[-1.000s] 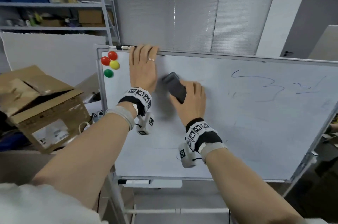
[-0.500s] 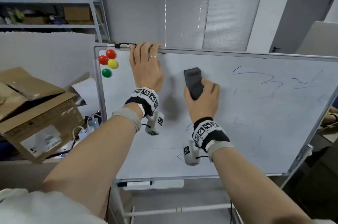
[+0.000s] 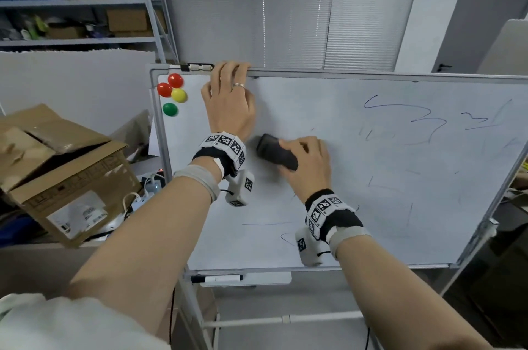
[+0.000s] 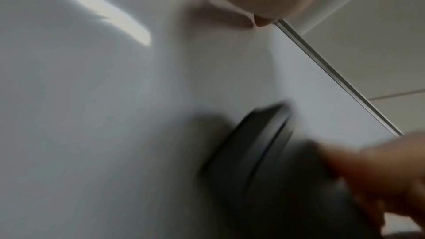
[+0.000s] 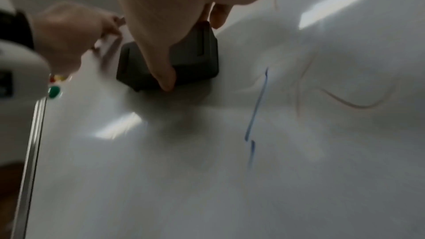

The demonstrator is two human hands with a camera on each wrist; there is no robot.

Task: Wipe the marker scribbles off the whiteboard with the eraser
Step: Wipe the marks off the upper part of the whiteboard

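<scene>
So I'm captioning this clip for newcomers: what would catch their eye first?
The right hand pressing a dark eraser against the whiteboard, mid-board. Then the left hand hooked over the board's top edge, beside the coloured magnets in its upper left corner. Blue scribbles remain at upper right.

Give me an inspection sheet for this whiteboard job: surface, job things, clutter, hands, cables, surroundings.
Surface: whiteboard on a stand, tilted in the head view; blue scribbles remain at upper right, fainter marks lower down.
Job's things: eraser pressed on the board, left of centre.
Clutter: four magnets at top left; marker in the tray.
Hands: left hand hooked over the board's top edge; right hand has its grip on the eraser.
Cables: white leads and power strip left of the stand.
Surroundings: open cardboard box, shelves, blinds.
</scene>
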